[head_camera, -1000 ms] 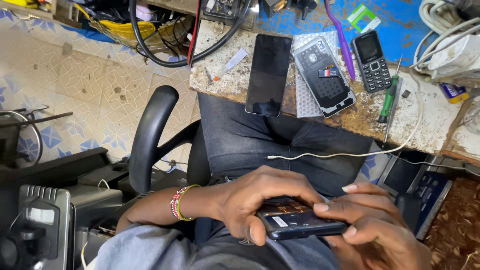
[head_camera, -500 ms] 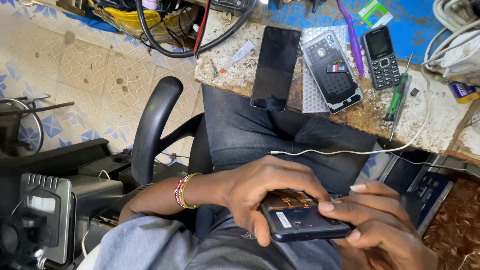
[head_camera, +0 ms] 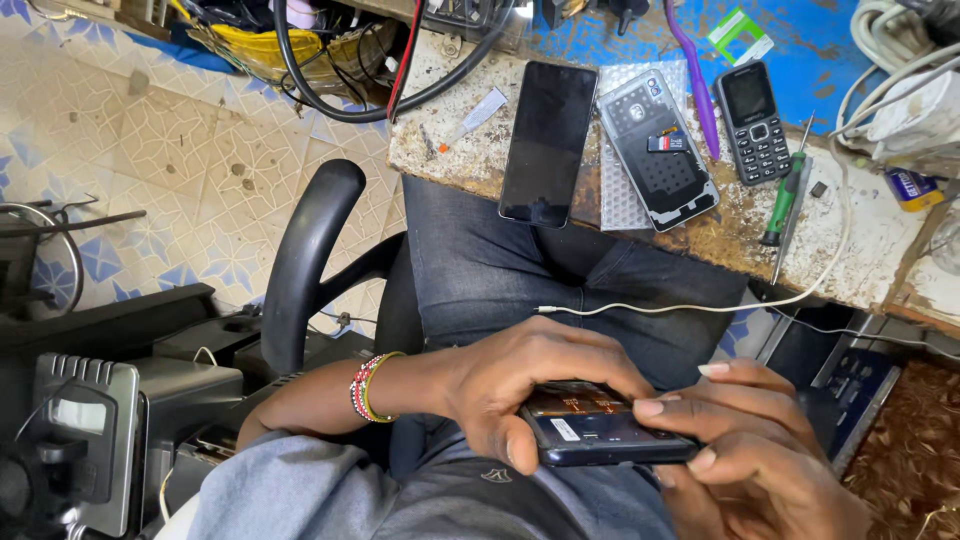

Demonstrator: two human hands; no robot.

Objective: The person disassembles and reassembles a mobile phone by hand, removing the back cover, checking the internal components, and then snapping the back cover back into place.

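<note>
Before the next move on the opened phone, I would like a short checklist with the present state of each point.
1. Opened phone held by both hands: ok; left hand grips it, right hand steadies its other end.
2. Phone's inner side facing up: ok; board and label visible.
3. Green screwdriver present: ok; lies on the workbench.
4. Black screen panel safe: not ok; its end overhangs the bench edge.
5. White cable away from the hands: ok; it crosses the lap, apart from them.
6. Loose screws: cannot tell.
</note>
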